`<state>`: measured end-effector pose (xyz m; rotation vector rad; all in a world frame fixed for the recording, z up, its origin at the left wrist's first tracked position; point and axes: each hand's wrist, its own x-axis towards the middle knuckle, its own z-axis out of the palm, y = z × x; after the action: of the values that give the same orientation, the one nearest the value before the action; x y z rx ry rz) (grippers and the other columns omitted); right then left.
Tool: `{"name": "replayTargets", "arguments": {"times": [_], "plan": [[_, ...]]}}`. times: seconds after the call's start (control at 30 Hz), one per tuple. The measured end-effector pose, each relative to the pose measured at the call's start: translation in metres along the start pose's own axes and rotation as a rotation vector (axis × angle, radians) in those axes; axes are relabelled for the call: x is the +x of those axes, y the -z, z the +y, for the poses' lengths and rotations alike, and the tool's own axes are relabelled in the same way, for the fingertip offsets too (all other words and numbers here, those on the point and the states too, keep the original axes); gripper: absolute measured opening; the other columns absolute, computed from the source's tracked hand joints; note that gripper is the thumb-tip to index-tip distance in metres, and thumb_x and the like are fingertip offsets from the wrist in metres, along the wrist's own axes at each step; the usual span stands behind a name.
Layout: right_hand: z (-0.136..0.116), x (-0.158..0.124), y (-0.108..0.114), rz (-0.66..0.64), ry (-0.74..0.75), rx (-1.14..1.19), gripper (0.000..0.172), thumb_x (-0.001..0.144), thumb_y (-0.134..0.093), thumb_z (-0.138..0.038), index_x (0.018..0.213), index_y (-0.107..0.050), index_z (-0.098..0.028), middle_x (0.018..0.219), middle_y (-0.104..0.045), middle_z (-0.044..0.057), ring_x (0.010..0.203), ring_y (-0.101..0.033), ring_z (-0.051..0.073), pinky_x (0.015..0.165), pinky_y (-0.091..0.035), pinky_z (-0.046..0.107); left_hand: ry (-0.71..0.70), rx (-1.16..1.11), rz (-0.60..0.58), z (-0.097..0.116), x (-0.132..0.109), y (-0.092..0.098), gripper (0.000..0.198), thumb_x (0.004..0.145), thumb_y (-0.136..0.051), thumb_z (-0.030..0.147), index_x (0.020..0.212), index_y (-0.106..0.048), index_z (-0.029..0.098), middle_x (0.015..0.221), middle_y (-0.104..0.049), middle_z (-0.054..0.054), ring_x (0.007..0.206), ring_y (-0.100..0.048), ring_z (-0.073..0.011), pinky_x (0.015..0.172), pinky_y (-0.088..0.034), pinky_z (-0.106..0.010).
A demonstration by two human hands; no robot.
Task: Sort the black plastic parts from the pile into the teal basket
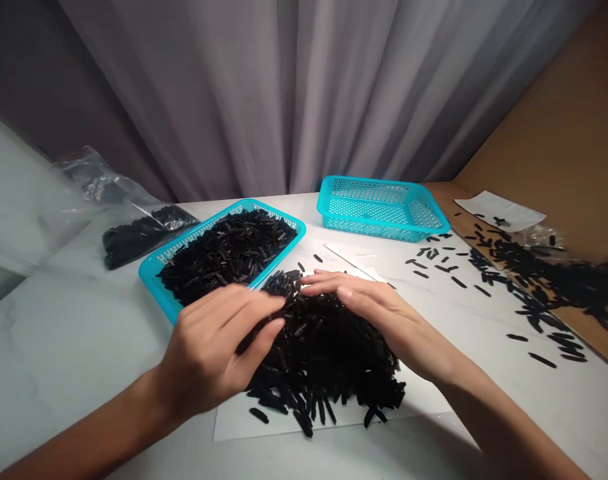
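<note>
Brimming teal basket (pixel 279 218) holds black sticks (pixel 224 257); second basket (pixel 379 227) beyond.

The way from the right hand (pixel 379 320) to the far basket (pixel 374 227) is crossed by loose pieces (pixel 424 263); the left hand (pixel 219 340) is blocked ahead by the full tray (pixel 151 270)

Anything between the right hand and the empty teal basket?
Nothing tall. The right hand rests on the black pile. Between it and the empty teal basket, only a loose black piece and a flat white sheet lie on the table.
</note>
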<state>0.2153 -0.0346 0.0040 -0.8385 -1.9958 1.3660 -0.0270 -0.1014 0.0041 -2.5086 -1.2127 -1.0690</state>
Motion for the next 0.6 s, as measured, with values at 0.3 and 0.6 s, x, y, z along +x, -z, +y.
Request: {"name": "replayTargets", "arguments": {"times": [0.3, 0.6], "plan": [[0.04, -0.046, 0.018, 0.114, -0.166, -0.41, 0.043, 0.096, -0.046, -0.057, 0.135, -0.057, -0.042, 0.154, -0.047, -0.002, 0.145, -0.038, 0.031, 0.121, -0.023, 0.06, 0.456, 0.423, -0.376, 0.005, -0.158, 0.02, 0.075, 0.096, -0.05, 0.051, 0.155, -0.025, 0.011, 0.149, -0.048, -0.019, 0.132, -0.052, -0.0344, 0.101, -0.051, -0.049], [0.081, -0.039, -0.009, 0.358, -0.272, -0.374, 0.068, 0.093, -0.04, -0.066, 0.145, -0.044, -0.022, 0.16, -0.038, 0.009, 0.149, -0.029, 0.028, 0.125, -0.016, 0.05, 0.643, 0.223, -0.508, 0.027, -0.133, -0.017, 0.105, 0.085, -0.048, 0.076, 0.16, 0.003, 0.023, 0.166, -0.006, -0.015, 0.151, -0.011, -0.0423, 0.117, -0.032, -0.063]]}}
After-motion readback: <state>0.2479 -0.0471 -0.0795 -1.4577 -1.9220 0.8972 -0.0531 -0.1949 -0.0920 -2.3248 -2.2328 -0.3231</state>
